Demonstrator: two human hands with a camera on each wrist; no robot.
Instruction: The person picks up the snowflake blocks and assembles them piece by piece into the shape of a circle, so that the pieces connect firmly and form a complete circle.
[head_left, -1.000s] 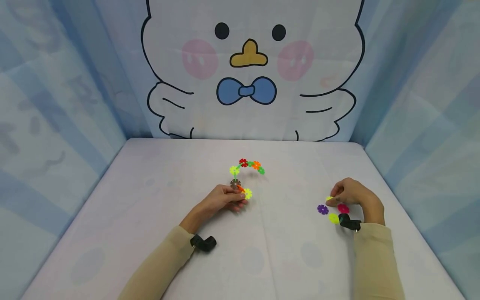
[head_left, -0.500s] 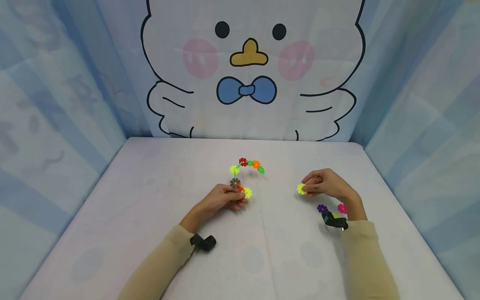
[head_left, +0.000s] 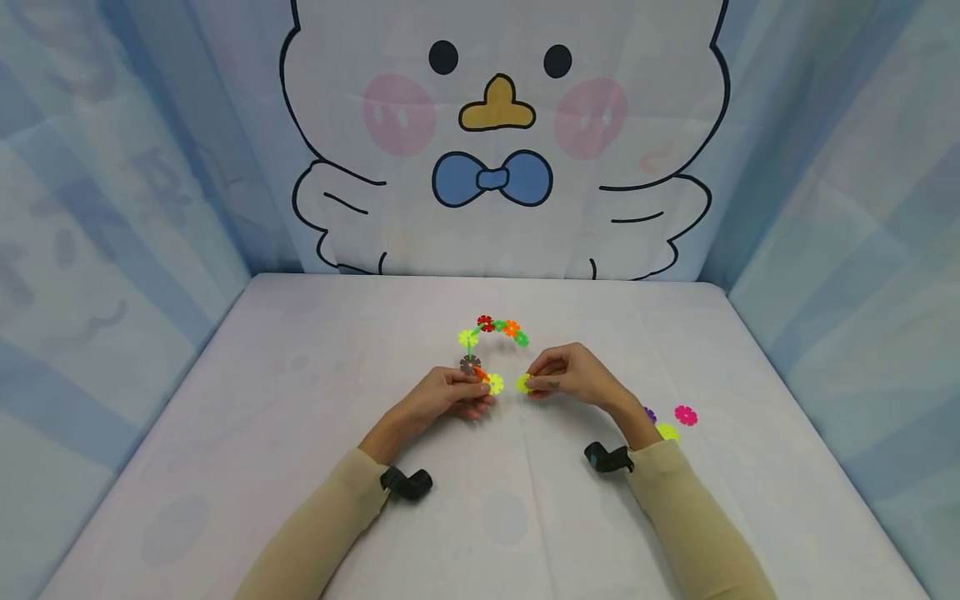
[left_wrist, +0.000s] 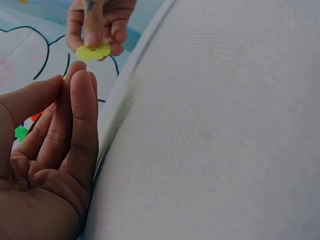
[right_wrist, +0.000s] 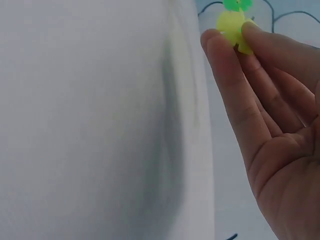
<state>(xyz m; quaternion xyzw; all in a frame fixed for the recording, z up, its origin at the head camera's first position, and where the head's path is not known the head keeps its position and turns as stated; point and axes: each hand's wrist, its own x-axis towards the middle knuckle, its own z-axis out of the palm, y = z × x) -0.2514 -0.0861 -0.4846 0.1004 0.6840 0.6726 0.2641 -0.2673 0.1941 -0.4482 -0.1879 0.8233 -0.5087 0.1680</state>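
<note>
A curved chain of linked snowflake discs (head_left: 468, 338) in red, green, orange, yellow and brown lies at mid-table. My left hand (head_left: 448, 395) pinches its near end, beside an orange disc and a yellow end disc (head_left: 496, 384). Between thumb and fingertips my right hand (head_left: 572, 373) pinches a loose yellow snowflake disc (head_left: 522, 383), a short gap to the right of the chain's yellow end. In the right wrist view that yellow disc (right_wrist: 231, 26) shows notched edges. The left wrist view has the same disc (left_wrist: 93, 51) just beyond my left fingertips (left_wrist: 82, 82).
Loose discs lie at the right, past my right wrist: a pink one (head_left: 686, 415), a yellow one (head_left: 667, 432) and a purple one (head_left: 650, 414) partly hidden by the forearm. A printed curtain (head_left: 495, 233) stands behind the white table (head_left: 360, 325).
My right hand has picked up a yellow disc from the loose group and carried it left, close to the chain's yellow end. The left hand and chain have stayed put.
</note>
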